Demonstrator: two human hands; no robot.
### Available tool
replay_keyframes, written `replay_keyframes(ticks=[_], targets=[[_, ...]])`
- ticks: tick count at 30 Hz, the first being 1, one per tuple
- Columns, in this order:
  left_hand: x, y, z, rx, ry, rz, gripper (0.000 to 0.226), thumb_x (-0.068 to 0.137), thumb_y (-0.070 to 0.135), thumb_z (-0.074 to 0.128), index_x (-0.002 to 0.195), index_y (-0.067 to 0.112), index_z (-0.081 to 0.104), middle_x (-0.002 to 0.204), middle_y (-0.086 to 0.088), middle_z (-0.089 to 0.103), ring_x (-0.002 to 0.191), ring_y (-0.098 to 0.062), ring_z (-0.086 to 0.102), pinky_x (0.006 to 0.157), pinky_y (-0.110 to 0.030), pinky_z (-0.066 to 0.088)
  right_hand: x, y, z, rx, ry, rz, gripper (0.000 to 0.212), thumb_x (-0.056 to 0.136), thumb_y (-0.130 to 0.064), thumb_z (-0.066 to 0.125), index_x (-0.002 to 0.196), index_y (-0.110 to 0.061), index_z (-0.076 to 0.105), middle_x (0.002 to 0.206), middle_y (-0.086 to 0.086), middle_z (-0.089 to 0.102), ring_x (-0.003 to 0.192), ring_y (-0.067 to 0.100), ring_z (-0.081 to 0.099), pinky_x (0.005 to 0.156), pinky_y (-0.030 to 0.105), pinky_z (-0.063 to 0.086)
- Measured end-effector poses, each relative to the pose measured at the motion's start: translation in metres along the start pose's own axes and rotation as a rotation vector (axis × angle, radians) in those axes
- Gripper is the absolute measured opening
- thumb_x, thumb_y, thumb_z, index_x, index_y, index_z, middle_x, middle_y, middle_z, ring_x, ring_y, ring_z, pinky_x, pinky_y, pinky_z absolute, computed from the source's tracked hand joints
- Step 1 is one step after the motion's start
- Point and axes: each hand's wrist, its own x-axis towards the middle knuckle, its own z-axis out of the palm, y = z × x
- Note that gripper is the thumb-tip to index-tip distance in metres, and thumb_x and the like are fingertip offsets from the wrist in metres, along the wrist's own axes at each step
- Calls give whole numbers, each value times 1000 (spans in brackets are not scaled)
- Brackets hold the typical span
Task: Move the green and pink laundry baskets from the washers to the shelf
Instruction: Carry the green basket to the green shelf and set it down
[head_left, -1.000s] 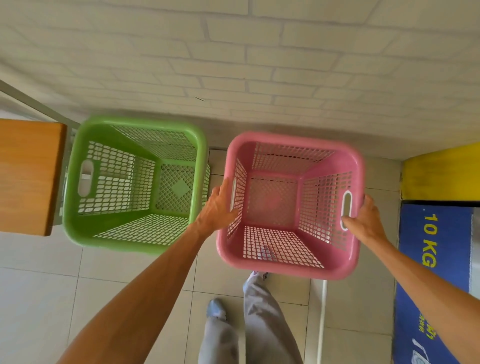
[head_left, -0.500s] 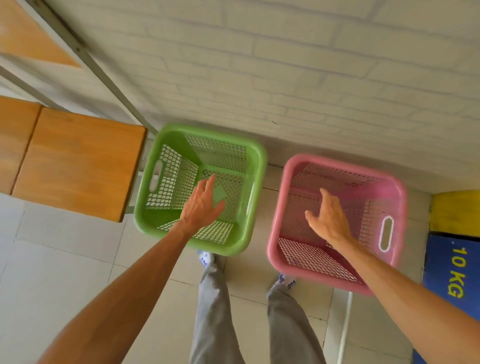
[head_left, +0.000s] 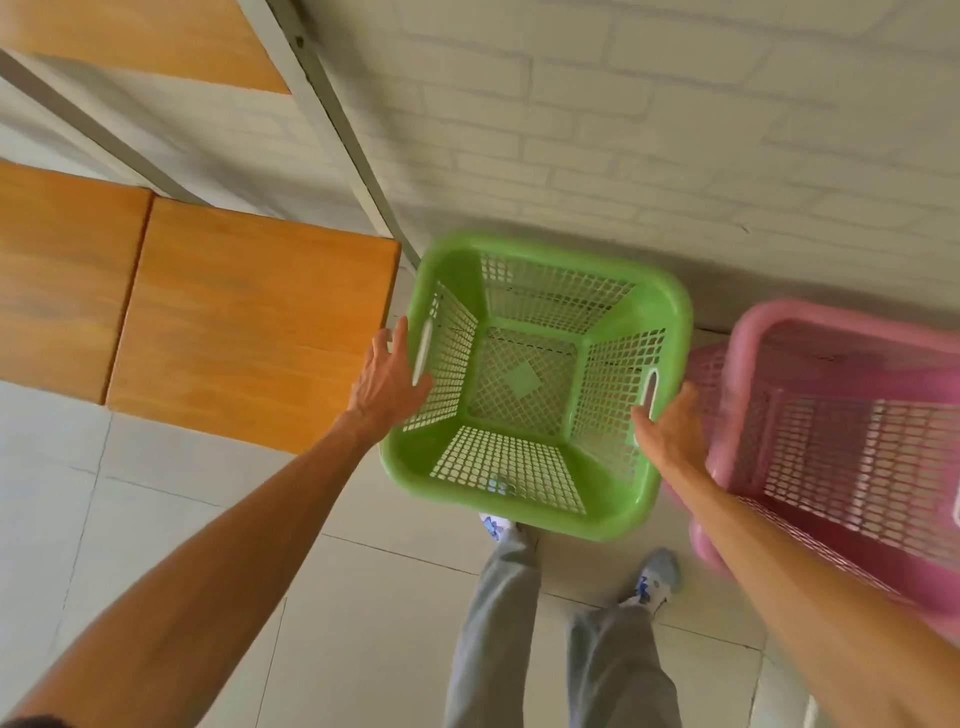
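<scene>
Square green perforated-plastic laundry basket (head_left: 535, 384) stood on floor just beside wooden shelf's right edge (head_left: 249, 322). Empty, judged light, stiff, slightly flexing. Left hand (head_left: 387, 379), right hand (head_left: 670, 431) spread beside handle slots, not yet gripping. Pink basket (head_left: 831, 431) touching right.

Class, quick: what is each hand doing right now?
Left hand: open, at the green basket left handle.
Right hand: open, at its right handle.

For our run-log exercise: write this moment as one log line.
left hand: open, at green basket left handle | right hand: open, at right handle | pink basket: beside, untouched
</scene>
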Motion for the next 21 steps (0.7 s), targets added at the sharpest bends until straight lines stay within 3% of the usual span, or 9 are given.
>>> replay_keyframes(ticks=[2, 6, 9, 13, 18, 21], targets=[[9, -3, 8, -32, 1, 8, 88, 89, 26, 66, 155, 16, 9, 142, -25, 36, 115, -45, 53, 81, -55, 57, 3, 1, 11, -55, 44, 11, 72, 96, -28, 60, 152, -5, 19, 135, 26, 55, 75, 34, 66, 51, 25, 44], [21, 0, 23, -120, 20, -31, 82, 94, 8, 54, 158, 18, 4, 124, -26, 46, 91, -38, 60, 70, -52, 58, 15, 8, 14, -84, 9, 47, 61, 98, -6, 54, 149, -7, 21, 99, 21, 67, 64, 37, 70, 50, 44, 60], [21, -4, 24, -134, 69, -32, 77, 94, -6, 44, 158, 18, 8, 107, -21, 47, 77, -30, 55, 60, -48, 57, 14, 11, 9, -121, -11, 10, 62, 100, -7, 52, 151, -9, 17, 89, 19, 69, 58, 35, 70, 48, 42, 60], [-5, -6, 8, -151, 56, 25, 78, 95, -5, 46, 158, 25, 11, 109, -20, 48, 69, -24, 53, 48, -32, 49, -14, 11, -9, -101, 23, -19, 68, 99, -6, 52, 154, -12, 12, 79, 15, 66, 52, 36, 67, 45, 43, 59], [-82, 16, -41, -225, 91, -6, 76, 93, -4, 47, 157, 24, 17, 110, -19, 50, 65, -17, 50, 44, -27, 42, -91, 5, -65, -29, 57, 26, 64, 97, -7, 55, 150, -9, 19, 106, 22, 70, 43, 15, 55, 30, 22, 38], [-151, 34, -78, -254, 167, -32, 76, 89, -2, 48, 155, 23, 20, 105, -13, 49, 67, -15, 47, 46, -28, 42, -152, 7, -109, 2, 66, -2, 74, 97, -7, 55, 156, -13, 10, 111, 23, 71, 43, 17, 58, 27, 24, 39]])
